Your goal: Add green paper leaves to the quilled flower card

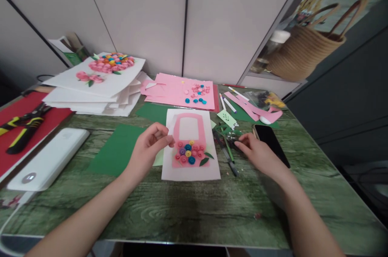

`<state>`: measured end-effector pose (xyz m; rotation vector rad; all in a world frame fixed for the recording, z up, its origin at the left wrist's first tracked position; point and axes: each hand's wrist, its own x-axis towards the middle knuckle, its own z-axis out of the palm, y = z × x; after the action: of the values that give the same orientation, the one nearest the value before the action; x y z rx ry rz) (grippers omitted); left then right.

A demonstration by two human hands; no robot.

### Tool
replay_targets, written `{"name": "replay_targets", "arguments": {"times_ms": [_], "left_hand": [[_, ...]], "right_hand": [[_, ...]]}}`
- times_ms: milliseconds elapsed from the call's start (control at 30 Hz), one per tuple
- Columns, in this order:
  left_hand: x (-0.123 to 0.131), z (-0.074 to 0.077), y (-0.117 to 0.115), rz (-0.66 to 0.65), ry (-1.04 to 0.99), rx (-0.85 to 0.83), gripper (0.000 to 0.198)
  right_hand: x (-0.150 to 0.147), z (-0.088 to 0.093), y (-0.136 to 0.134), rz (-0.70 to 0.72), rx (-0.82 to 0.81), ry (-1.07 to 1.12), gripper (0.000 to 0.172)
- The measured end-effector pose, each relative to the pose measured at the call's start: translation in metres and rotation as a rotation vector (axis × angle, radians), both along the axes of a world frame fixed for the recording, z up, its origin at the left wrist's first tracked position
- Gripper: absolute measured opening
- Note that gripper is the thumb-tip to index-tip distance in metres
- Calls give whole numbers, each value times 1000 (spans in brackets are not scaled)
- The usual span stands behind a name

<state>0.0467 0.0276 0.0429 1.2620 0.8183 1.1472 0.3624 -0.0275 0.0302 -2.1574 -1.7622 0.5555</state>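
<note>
A white card [190, 171] lies on the green wood-grain table [151, 212], bearing a pink bag shape with a handle, rolled paper flowers [188, 154] and two dark green leaves [204, 161] at its lower right. Over the card's left edge is my left hand [150, 146], its fingers curled and thumb near the index finger; anything between them is too small to make out. My right hand [254, 152] reaches to the small pile of green paper scraps [224, 128] right of the card, fingertips pinched on something unclear. Tweezers [228, 156] and a green pen lie just left of it.
A black phone [273, 144] lies beyond my right hand. Pink sheets [169, 89] with small coils are at the back, beside stacked white paper [100, 99]. Pliers [27, 131], a white power bank [50, 160] and green paper [117, 152] are left. A woven bag [309, 49] stands on a shelf.
</note>
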Motion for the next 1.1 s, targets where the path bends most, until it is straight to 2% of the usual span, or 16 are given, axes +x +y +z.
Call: {"name": "replay_targets", "arguments": {"times_ms": [233,400,467,533,600,667,733,800,900,1000,1100], "left_hand": [[1,2,-1,7,6,-1,7],[1,2,-2,-2,32,1,8],[0,3,-2,-8,44,-4,8],[0,4,-3,-16,57,-8,8],[1,4,-3,-31,71,-4,8],[2,3,-4,-59,87,-1,9],[4,2,-6,-93,94,-13,10],[6,1,-9,-121,95,-35,12],[10,3,-12,-142,117,-57,13],[13,6,-15,-168,148,-48,13],[15,8,-18,-205,188,-14,13]], "right_hand": [[-4,1,-1,-53,8,-201,40],[18,1,0,-198,101,-426,47],[27,2,2,-258,153,-402,49],[28,5,2,-297,227,-260,49],[19,9,2,-264,304,4,47],[0,12,-2,-134,313,371,40],[-26,12,-8,-16,156,679,37],[-51,12,-16,90,12,802,36],[-74,10,-26,227,17,762,35],[-80,12,-31,223,119,563,34],[-78,19,-32,197,125,366,34]]}}
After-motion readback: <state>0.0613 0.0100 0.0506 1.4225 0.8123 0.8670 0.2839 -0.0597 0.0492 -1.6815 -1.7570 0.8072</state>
